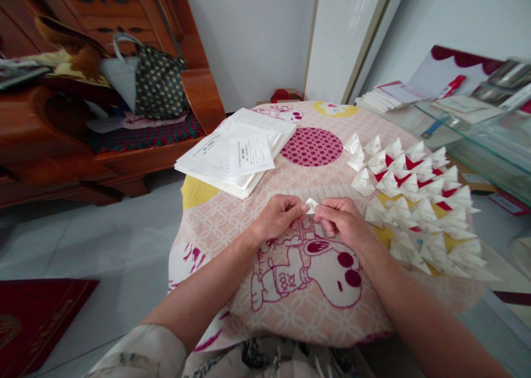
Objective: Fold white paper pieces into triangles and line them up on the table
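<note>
Between my two hands is a small piece of folded white paper (311, 205), pinched from both sides above the patterned tablecloth. My left hand (284, 215) grips its left side with thumb and fingers. On its right side my right hand (338, 215) holds it the same way. Only the paper's middle shows; its edges are hidden by my fingertips. Right of my right hand stand rows of folded paper pieces (400, 215), pointed and white. Beyond my left hand lies a stack of white paper sheets (203, 159), with smaller printed slips (253, 156) on top.
A pink tablecloth (232, 229) with cartoon prints covers the table. At the right is a glass shelf (489, 151) with papers and a red marker (452, 85). A wooden bench (194, 90) with a dark patterned bag (160, 82) stands at the left. A red mat (45, 317) lies on the floor.
</note>
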A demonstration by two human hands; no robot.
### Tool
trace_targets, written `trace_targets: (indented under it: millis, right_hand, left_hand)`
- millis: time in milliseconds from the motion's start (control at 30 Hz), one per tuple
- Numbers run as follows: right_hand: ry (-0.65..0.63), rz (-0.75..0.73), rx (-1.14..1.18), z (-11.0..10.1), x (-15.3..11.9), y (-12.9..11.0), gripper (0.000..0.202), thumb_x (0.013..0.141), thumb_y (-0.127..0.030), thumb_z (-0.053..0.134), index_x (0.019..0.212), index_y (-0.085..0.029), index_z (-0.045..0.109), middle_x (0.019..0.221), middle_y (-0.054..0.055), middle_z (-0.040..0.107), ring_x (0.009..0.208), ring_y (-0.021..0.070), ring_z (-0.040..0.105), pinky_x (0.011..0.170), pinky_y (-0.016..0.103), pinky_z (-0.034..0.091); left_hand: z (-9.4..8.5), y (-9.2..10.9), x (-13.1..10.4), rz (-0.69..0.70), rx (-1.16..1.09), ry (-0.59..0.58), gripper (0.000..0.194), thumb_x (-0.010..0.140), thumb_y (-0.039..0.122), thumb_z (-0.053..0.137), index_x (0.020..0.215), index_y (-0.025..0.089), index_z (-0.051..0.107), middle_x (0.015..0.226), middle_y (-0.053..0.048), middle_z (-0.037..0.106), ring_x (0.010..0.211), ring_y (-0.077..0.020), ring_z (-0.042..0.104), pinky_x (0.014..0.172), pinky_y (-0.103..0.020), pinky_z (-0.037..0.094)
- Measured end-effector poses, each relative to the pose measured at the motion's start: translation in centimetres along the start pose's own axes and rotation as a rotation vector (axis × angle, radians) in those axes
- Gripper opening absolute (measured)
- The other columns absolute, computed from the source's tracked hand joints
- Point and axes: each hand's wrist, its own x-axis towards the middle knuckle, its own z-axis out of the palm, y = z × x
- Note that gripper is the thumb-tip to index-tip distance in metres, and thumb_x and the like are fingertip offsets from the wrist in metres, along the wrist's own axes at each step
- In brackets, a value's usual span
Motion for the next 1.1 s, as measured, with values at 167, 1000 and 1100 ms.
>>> trace_targets:
  millis: [167,1000,1100]
  right_hand:
    - [-0.058,0.025,0.039,0.23,0.13,-0.15,0.033,0.084,-0.045,0.068,0.068,-0.017,0.066,0.048,-0.001,0.059,0.039,0.0095,0.049,0.039,0.022,0.036]
    - [-0.09,-0.032,-0.072,0.68,-0.02,-0.26,0.037,0.09,-0.043,0.062,0.063,-0.018,0.061,0.05,-0.001,0.058,0.042,0.0097,0.05,0.043,0.023,0.036]
    - [-0.048,-0.094,-0.185,0.43,0.0,-0.33,0.036,0.09,-0.041,0.062,0.062,-0.018,0.06,0.055,-0.001,0.059,0.046,0.0097,0.051,0.046,0.023,0.039]
  left_hand:
    - [-0.03,0.3,-0.02,0.115,0.199,0.092,0.045,0.095,0.045,0.051,0.062,0.016,0.054,0.048,0.005,0.046,0.046,-0.0057,0.038,0.046,-0.019,0.028]
    - [-0.02,-0.07,-0.21,0.008,-0.125,-0.066,0.041,0.086,0.053,0.067,0.077,0.014,0.058,0.054,0.004,0.056,0.041,-0.0052,0.049,0.038,-0.014,0.034]
    - [-0.36,-0.22,-0.01,-0.045,-0.189,-0.053,0.046,0.087,0.059,0.063,0.078,0.014,0.058,0.062,-0.001,0.063,0.048,-0.0085,0.058,0.042,-0.017,0.044]
